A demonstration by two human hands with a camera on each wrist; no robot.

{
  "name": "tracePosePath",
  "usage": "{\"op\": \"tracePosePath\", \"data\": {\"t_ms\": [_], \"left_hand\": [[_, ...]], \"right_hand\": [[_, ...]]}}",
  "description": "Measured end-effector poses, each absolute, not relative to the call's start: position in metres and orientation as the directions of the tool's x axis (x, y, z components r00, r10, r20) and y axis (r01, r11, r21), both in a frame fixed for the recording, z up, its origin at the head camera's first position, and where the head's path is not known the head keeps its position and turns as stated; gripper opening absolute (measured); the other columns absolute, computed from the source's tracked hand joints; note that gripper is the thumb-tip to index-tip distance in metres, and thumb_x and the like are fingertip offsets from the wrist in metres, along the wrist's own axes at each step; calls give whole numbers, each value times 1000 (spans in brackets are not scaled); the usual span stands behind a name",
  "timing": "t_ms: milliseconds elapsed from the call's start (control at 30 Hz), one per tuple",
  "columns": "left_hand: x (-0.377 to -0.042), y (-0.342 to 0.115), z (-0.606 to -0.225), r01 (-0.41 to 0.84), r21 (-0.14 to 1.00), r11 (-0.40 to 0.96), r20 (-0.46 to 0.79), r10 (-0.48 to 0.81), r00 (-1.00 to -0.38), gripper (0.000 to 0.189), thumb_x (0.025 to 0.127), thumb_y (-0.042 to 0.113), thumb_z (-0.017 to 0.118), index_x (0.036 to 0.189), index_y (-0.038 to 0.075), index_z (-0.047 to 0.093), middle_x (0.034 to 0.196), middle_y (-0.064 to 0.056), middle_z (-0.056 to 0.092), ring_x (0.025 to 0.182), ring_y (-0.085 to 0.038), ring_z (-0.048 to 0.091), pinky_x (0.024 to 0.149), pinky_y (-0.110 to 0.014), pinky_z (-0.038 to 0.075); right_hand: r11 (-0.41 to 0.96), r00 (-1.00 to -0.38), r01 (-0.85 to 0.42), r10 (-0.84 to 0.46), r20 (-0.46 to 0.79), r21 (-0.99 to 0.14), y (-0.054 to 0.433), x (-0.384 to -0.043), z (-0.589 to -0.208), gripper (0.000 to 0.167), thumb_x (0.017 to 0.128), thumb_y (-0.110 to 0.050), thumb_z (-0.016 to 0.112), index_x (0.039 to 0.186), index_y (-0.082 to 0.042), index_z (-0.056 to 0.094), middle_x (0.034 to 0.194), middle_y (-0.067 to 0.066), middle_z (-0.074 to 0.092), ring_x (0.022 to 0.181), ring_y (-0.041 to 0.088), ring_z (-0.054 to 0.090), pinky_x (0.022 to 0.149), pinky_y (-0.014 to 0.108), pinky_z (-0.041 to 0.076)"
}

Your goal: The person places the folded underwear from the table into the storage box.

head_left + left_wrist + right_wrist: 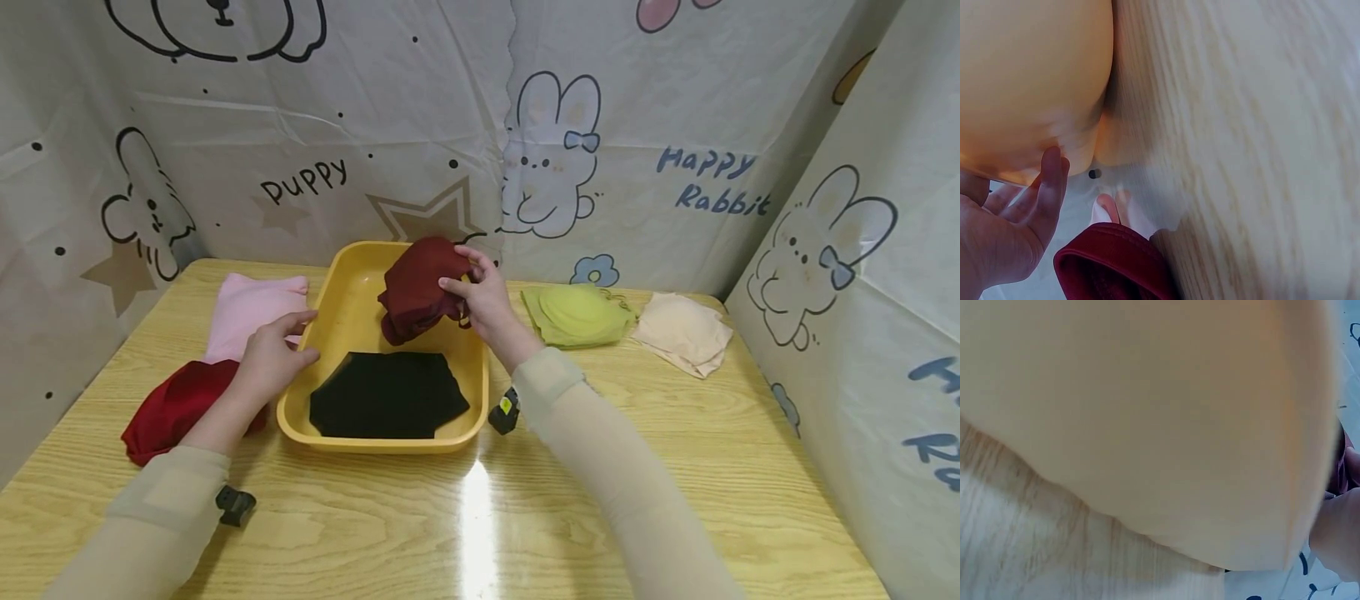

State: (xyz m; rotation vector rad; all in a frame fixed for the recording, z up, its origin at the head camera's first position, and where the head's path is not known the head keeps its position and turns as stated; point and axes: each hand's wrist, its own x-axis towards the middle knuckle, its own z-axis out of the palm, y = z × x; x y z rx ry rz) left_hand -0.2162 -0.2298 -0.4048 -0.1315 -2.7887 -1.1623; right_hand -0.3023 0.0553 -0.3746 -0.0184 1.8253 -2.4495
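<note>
My right hand [487, 296] pinches a folded dark red bra [423, 275] by its right side, over the back of a yellow plastic tray [483, 400]. A rounded cup faces up, and thin straps hang near the fingers. My left hand [273, 354] grips the tray's left rim; in the left wrist view its fingers [1052, 181] lie against the outer wall. Flat in the front of the tray lies a folded black garment [386, 396]. The right wrist view is mostly filled by the tray's wall [1147, 425], with part of my hand at its right edge.
Left of the tray are a folded pink garment [251, 312] and a shiny red garment [180, 408], partly behind my left forearm. To the right lie a yellow-green bra [577, 315] and a folded beige garment [684, 332]. Printed curtains [435, 108] enclose the wooden table [390, 525].
</note>
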Motion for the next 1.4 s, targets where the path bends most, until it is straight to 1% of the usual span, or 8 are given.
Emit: {"op": "tracePosePath", "data": {"t_ms": [100,333,467,700,900,1033,1267,1400], "left_hand": [[-217,-230,-405,121,702,702,136,34,-990,57,80,3,65,134,-2,48,114,-29,59,89,-38,62,77,-49,54],[-216,-230,-403,105,700,707,117,31,-993,58,81,4,65,136,-1,47,116,-29,58,90,-38,61,78,-49,53],[-215,-229,-403,109,704,702,120,34,-992,58,81,3,65,136,-2,47,117,-29,57,91,-39,61,79,-50,53],[-214,-229,-404,89,703,706,103,22,-994,58,82,5,63,137,-1,46,118,-28,57,92,-38,60,81,-50,52],[-214,-228,-403,76,702,708,88,20,-996,59,82,5,63,137,0,45,119,-28,56,93,-38,59,82,-50,52],[-214,-228,-402,94,698,710,110,24,-994,58,81,4,64,136,-1,47,118,-29,57,91,-38,60,80,-50,52],[-213,-227,-402,106,696,710,124,26,-992,57,81,4,65,135,-2,48,116,-29,58,90,-39,61,79,-49,53],[-213,-226,-401,110,695,711,129,27,-991,57,80,4,65,135,-2,48,117,-29,58,89,-39,61,78,-49,53]], "right_hand": [[-262,-996,53,-80,-33,-964,55,-303,-378,55,79,13,65,126,-13,55,114,5,61,82,15,58,45,22,44],[-214,-996,53,-81,-36,-975,53,-304,-387,55,79,12,65,127,-11,54,110,6,60,69,14,55,42,23,37],[-194,-994,76,-88,-60,-978,50,-306,-389,55,80,11,65,128,-12,53,111,6,59,71,15,56,44,23,39],[-140,-986,116,-132,-98,-983,46,-307,-390,57,80,11,65,130,-13,51,114,9,57,83,18,60,55,25,52],[-60,-981,125,-155,-115,-990,46,-309,-392,59,79,9,67,130,-16,51,106,8,55,77,17,58,51,25,48],[23,-976,118,-183,-120,-993,44,-310,-394,61,79,8,67,132,-17,49,112,10,55,80,18,59,54,25,49],[129,-966,88,-231,-116,-988,41,-309,-395,62,80,9,66,135,-14,47,123,16,54,92,22,59,66,29,55],[200,-969,59,-224,-105,-978,41,-310,-397,60,81,7,67,134,-14,47,121,17,54,88,21,59,62,26,52]]}}
